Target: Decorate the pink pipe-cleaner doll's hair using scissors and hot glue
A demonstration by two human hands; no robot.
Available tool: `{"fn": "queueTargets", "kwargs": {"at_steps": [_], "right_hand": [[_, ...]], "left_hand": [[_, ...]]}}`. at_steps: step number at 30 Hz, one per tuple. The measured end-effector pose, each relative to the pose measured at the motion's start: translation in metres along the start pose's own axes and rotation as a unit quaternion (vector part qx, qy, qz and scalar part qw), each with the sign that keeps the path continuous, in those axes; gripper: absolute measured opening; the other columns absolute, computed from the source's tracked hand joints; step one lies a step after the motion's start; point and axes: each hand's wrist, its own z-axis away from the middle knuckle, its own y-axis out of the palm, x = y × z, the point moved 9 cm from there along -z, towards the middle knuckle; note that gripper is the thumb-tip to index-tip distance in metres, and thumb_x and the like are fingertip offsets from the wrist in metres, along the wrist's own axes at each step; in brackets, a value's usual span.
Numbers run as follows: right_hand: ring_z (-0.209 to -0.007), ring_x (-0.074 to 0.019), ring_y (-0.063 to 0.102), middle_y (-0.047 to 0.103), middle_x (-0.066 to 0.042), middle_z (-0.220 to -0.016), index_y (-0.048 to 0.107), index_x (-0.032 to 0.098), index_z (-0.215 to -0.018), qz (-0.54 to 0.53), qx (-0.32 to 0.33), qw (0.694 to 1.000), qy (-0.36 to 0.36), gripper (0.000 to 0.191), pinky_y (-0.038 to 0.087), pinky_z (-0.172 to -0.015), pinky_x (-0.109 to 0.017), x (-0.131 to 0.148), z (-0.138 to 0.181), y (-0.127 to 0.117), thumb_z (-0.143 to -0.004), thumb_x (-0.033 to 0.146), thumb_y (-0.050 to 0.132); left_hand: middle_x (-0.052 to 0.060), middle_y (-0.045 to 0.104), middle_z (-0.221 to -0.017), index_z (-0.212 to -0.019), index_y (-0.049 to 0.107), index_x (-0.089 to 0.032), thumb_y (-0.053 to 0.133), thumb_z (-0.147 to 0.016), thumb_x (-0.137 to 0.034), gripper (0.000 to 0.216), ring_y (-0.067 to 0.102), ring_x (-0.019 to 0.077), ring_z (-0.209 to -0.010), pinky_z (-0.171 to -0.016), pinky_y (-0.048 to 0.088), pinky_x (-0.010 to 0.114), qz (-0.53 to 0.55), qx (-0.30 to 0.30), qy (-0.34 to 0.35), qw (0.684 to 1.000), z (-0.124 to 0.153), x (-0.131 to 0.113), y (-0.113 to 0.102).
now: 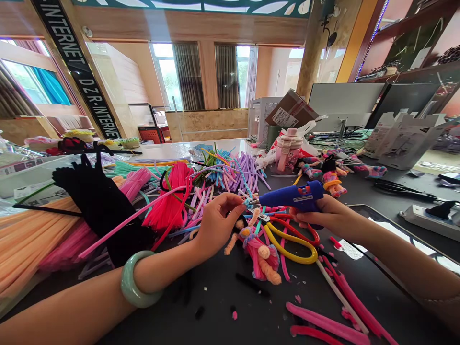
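My right hand (323, 211) is wrapped round a blue hot glue gun (293, 196), its nozzle pointing left. My left hand (219, 223), with a green bangle on the wrist, pinches a light-blue pipe cleaner (247, 181) right at the nozzle tip. Just below the fingers lies a pipe-cleaner doll (259, 249) in a pink dress with peach limbs. Scissors with red and yellow handles (293, 247) rest beside the doll, under the glue gun. Whether glue is coming out is too small to tell.
Bundles of black (95, 201), peach (39, 242) and hot-pink pipe cleaners (175, 184) lie at left. Cut lilac pieces (247, 167) are heaped behind. Finished dolls (332, 175), a pink bottle (288, 148), black scissors (404, 189) and a power strip (431, 221) stand or lie rightward. Pink pieces (327, 323) lie in front.
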Motion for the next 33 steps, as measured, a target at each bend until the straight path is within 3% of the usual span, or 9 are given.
{"fn": "queueTargets", "kwargs": {"at_steps": [18,33], "right_hand": [[-0.062,-0.0141,0.053,0.059,-0.001,-0.07,0.065,0.019,-0.079,0.01,-0.006,1.0,0.004,0.036,0.046,-0.058,-0.027,-0.0022,0.0004,-0.0004,-0.066,0.051,0.071],[-0.064,-0.0144,0.052,0.06,-0.002,-0.073,0.066,0.018,-0.08,0.017,0.008,1.0,0.0,0.034,0.046,-0.059,-0.027,-0.0022,0.0009,-0.0027,-0.069,0.05,0.07]], "left_hand": [[-0.002,0.056,-0.067,-0.073,0.058,-0.016,0.066,-0.069,-0.024,0.012,0.053,0.0079,-0.052,-0.048,0.047,0.019,0.02,0.016,-0.019,0.999,0.001,0.0003,0.0042],[-0.001,0.059,-0.07,-0.073,0.059,-0.016,0.066,-0.071,-0.02,0.008,0.056,0.0104,-0.064,-0.061,0.047,0.021,0.0,0.009,0.0,1.0,0.0002,-0.0008,0.0013]]}}
